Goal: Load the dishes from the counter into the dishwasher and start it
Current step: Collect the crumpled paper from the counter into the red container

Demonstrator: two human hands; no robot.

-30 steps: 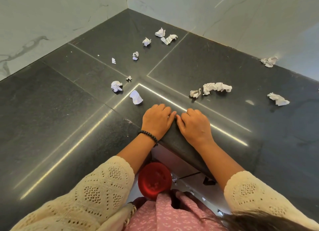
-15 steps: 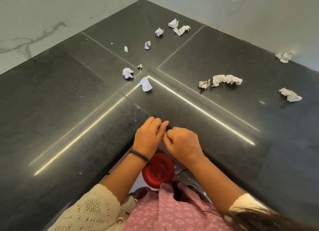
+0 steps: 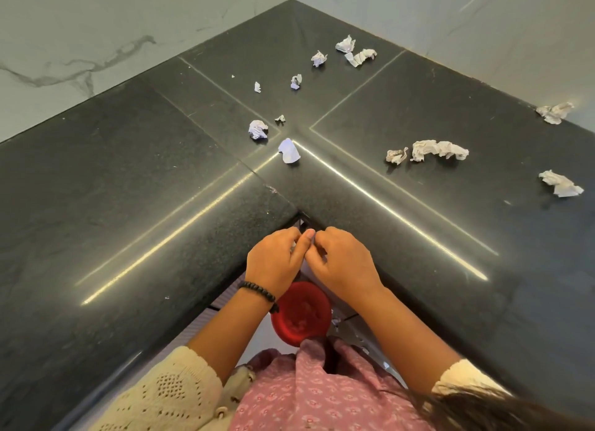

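No dishes and no dishwasher are in view. My left hand (image 3: 273, 263) and my right hand (image 3: 344, 264) are side by side just off the inner corner of the black counter (image 3: 161, 205), fingertips touching. Both have curled fingers, and a small white paper scrap (image 3: 294, 246) shows between them, seemingly pinched. Directly below the hands, at floor level, sits a round red container (image 3: 301, 316), partly hidden by my wrists and my pink clothing.
Several crumpled paper scraps lie on the counter: one near the seam (image 3: 288, 151), a ball (image 3: 258, 129), a long piece (image 3: 439, 149) and one at the right (image 3: 561, 184). More lie toward the back corner (image 3: 355, 52). Marble walls (image 3: 96, 37) close both far sides.
Both hands slid back from the counter top over its inner edge toward my body. Their fingers went from flat on the stone to curled together above the red container.
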